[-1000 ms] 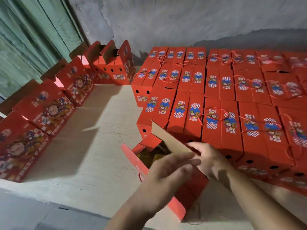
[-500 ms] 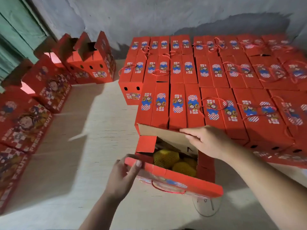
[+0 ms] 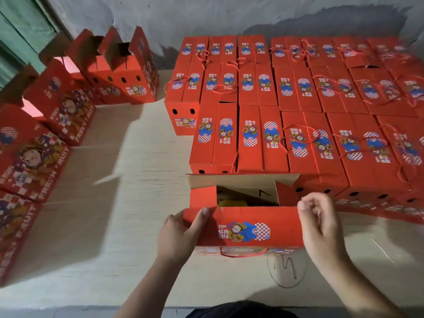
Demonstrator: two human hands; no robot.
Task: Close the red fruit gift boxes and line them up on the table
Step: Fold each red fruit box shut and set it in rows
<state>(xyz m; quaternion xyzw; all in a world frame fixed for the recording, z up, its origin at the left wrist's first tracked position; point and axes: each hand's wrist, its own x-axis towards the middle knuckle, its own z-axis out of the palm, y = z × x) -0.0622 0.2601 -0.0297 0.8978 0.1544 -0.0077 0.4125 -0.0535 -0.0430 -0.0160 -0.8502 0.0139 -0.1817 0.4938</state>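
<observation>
The open box [image 3: 243, 216] sits on the counter [image 3: 119, 203] just in front of the person, touching the front row of closed boxes [image 3: 275, 106] that fill the right side of the counter. Its near flap [image 3: 250, 227], printed with a blue and checkered label, is folded partway over the opening, while the far flap [image 3: 241, 180] stands back, showing its plain brown inner face. Something yellow [image 3: 231, 203], likely fruit, shows inside.

The left hand [image 3: 181, 235] grips the left end of the near flap, thumb on top and fingers hidden below. The right hand [image 3: 321, 223] is at the flap's right end with fingers loosely curled; motion blur hides whether it pinches the flap or only touches it.

The box is corrugated card: stiff along its panels, soft at the creases, so the flaps should fold cleanly if pressed near the fold lines, not at the free edge. With fruit inside it will probably be fairly heavy, so sliding it is safer than lifting it by a flap. The red cord handle [image 3: 244, 253] hanging at the front looks like the proper carrying point.

More unclosed boxes [image 3: 68, 111] stand along the left edge.
</observation>
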